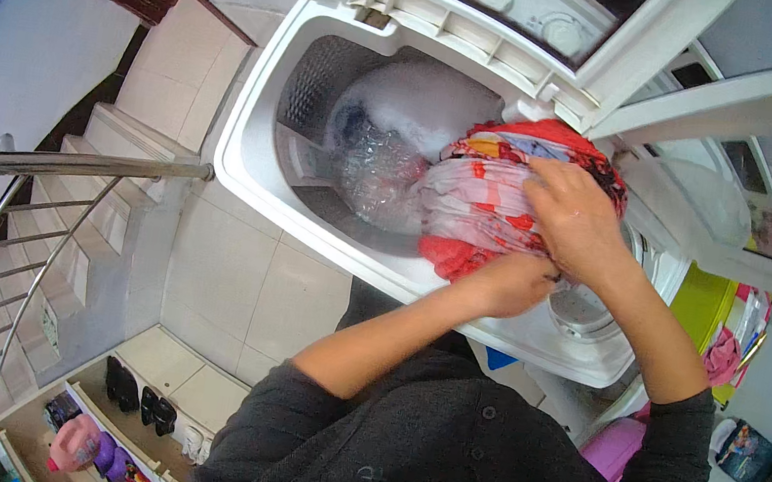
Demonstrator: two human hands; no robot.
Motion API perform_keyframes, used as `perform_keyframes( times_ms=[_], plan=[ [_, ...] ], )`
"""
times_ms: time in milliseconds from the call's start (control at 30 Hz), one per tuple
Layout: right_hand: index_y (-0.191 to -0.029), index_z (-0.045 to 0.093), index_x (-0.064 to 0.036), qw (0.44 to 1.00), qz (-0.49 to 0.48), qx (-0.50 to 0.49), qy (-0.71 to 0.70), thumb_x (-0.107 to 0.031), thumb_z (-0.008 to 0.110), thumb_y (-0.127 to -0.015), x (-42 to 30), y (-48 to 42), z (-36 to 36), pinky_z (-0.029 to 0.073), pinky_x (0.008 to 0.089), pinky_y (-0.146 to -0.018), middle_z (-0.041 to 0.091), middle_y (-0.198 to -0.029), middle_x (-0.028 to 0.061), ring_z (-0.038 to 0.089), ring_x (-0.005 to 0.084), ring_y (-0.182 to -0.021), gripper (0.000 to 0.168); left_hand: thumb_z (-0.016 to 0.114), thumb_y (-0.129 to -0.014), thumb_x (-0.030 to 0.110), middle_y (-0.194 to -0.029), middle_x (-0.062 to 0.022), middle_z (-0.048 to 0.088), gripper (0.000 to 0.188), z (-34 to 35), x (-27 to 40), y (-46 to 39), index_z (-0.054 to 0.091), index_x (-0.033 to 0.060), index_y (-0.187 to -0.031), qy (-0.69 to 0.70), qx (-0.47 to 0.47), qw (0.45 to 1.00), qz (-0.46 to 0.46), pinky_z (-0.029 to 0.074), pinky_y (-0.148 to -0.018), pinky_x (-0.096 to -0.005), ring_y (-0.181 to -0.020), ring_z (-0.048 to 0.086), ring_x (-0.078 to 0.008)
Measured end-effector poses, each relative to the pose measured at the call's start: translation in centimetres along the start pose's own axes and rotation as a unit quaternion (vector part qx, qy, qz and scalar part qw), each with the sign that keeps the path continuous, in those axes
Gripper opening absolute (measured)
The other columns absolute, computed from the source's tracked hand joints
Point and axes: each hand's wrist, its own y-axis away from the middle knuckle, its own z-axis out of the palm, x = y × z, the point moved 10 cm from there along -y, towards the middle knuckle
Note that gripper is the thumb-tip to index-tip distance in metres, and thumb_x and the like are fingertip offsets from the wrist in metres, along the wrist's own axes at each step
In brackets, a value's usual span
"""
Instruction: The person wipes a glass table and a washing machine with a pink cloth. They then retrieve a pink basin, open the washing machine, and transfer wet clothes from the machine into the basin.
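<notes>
A bundle of wet laundry (491, 189), red, white and patterned, is heaped over the right side of the wash tub (303, 94) of a white twin-tub washing machine. Against the top of the bundle, my right hand (572, 220) presses with curled fingers. Closer to me, my left hand (517, 287) grips the bundle's lower right edge, its fingertips partly hidden. Both hands are close together beside the round spin-tub opening (584, 315). Foamy, churning water (381, 173) fills the wash tub, touching the left side of the bundle.
The machine's raised lids (727, 165) stand behind and to the right. A steel stair railing (89, 170) and tiled steps (115, 200) are on the left. Shoes (138, 395) rest on a ledge at lower left. A yellow-green container (702, 307) stands at right, above a pink tub (613, 447).
</notes>
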Motion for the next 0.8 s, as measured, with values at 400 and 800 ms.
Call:
perform_keyframes(
  times_ms=[400,800],
  plan=[
    [-0.126,0.052,-0.001,0.868,0.232,-0.440,0.004,-0.061,0.075,-0.062,6.1,-12.1,26.5,0.040,0.0418,-0.101,0.052,-0.129,0.0227,0.052,0.0331,-0.119,0.090,0.045,-0.094,0.053,-0.132,-0.0180,0.050,0.069,-4.6,-25.6,1.6,0.033,0.0047,-0.142,0.641,0.266,0.659,-0.290,0.049,-0.093,-0.0480,-0.119,0.052,-0.0312],
    [-0.132,0.052,-0.005,0.704,0.348,-0.612,-0.093,-0.055,0.079,-0.058,11.8,-5.3,32.3,0.040,0.0365,-0.104,0.053,-0.134,0.0180,0.051,0.0289,-0.123,0.094,0.044,-0.089,0.065,-0.137,-0.0115,0.050,0.072,-4.5,-20.6,-1.7,0.045,0.0110,-0.137,0.800,0.220,0.491,-0.265,0.039,-0.101,-0.0544,-0.121,0.050,-0.0338]
  ],
)
